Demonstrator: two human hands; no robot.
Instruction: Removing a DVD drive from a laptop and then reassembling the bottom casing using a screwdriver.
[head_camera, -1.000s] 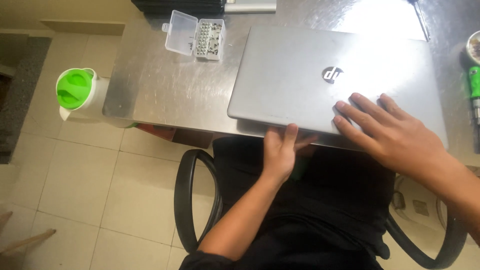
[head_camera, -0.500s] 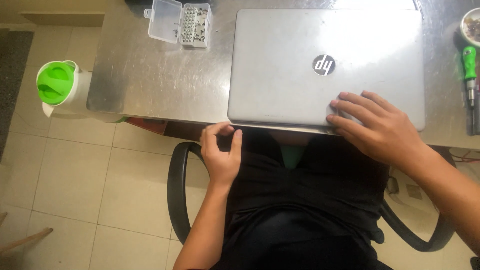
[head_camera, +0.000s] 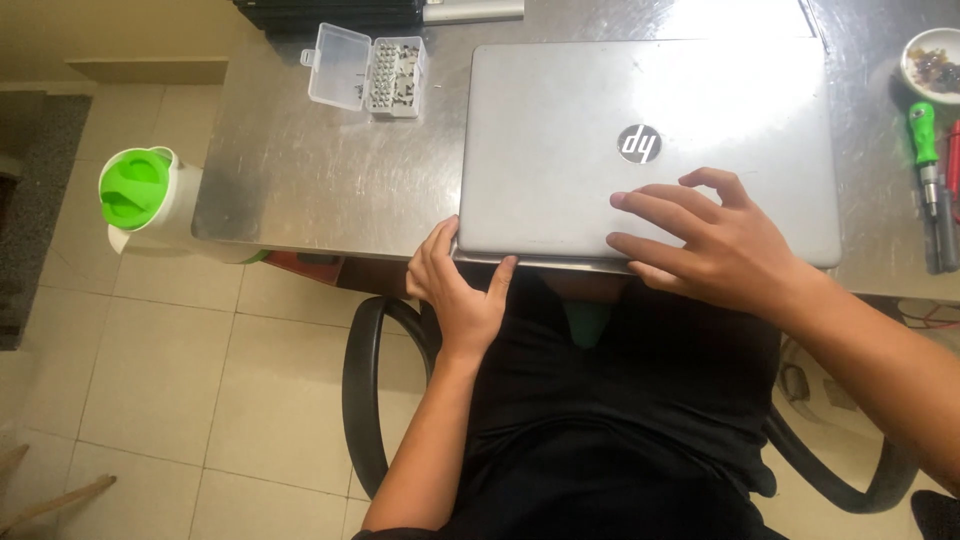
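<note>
While the scratched steel desk (head_camera: 300, 190) carries it, the closed flat silver laptop (head_camera: 600, 110) sits under both hands: right hand (head_camera: 715, 245) spread flat on the lid, left hand (head_camera: 460, 290) pinching its near-left corner. Looks rigid, smooth, slippery; grip the edges.

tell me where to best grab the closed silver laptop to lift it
Take the closed laptop by its near edge, coming from the seated side. That edge overhangs the metal table, so fingers can slip under; the left hand already cups the near-left corner, and the right hand lies flat on the lid.
</note>
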